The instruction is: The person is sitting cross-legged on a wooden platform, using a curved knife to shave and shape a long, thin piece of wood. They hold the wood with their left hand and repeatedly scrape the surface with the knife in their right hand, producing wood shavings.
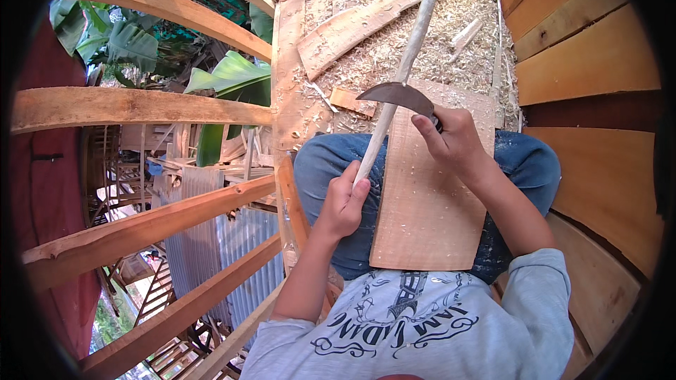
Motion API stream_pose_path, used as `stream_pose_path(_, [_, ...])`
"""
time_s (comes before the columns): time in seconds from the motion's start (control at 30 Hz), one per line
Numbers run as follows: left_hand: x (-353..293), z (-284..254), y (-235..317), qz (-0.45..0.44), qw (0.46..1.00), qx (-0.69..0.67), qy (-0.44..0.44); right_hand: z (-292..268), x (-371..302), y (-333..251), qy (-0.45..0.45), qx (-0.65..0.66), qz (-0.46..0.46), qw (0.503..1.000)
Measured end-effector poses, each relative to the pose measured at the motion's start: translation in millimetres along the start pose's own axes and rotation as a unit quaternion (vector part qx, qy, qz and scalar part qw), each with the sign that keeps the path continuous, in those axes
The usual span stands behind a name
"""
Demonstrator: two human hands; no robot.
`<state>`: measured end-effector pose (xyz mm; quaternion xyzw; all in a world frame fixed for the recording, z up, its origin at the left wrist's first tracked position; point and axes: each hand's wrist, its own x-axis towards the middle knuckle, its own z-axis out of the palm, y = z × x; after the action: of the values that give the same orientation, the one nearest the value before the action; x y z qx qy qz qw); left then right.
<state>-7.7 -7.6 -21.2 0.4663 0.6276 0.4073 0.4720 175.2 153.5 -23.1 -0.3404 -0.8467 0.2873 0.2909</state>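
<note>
My left hand (345,204) is closed around the near end of a long, thin wooden stick (414,42), which slants up and away past the far edge of the platform. In my right hand (456,137) is a sickle (398,95) with a dark curved blade, its handle mostly hidden by my fingers. The blade lies across the stick, above my left hand, and appears to touch it. A wide flat wooden board (429,204) rests on my lap, over my jeans (531,162), with small shavings on it.
Wood shavings (394,35) cover the floor ahead, around a curved plank (352,35), a small wood block (352,102) and a split piece (465,34). Slatted wooden rails (148,107) stand at left, with a drop beyond. A plank wall (591,56) is at right.
</note>
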Motion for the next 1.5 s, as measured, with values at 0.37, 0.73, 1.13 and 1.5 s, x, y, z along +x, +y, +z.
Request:
stream_pose_path(0.37, [-2, -2, -3, 0.008, 1.0, 0.004, 0.005, 2, 2, -5, -0.058, -0.019, -0.063, 0.996])
stream_pose_path(0.73, [1, 0, -2, -0.003, 1.0, -0.003, -0.002, 7, 2, 8, 0.014, 0.049, 0.013, 0.999])
stream_pose_path(1.13, [5, 2, 6, 0.016, 1.0, 0.002, 0.018, 7, 13, 12, -0.002, 0.056, 0.055, 0.997])
stream_pose_path(1.5, [5, 4, 7, 0.018, 0.999, 0.035, 0.012, 10, 4, -5, -0.065, -0.008, -0.145, 0.987])
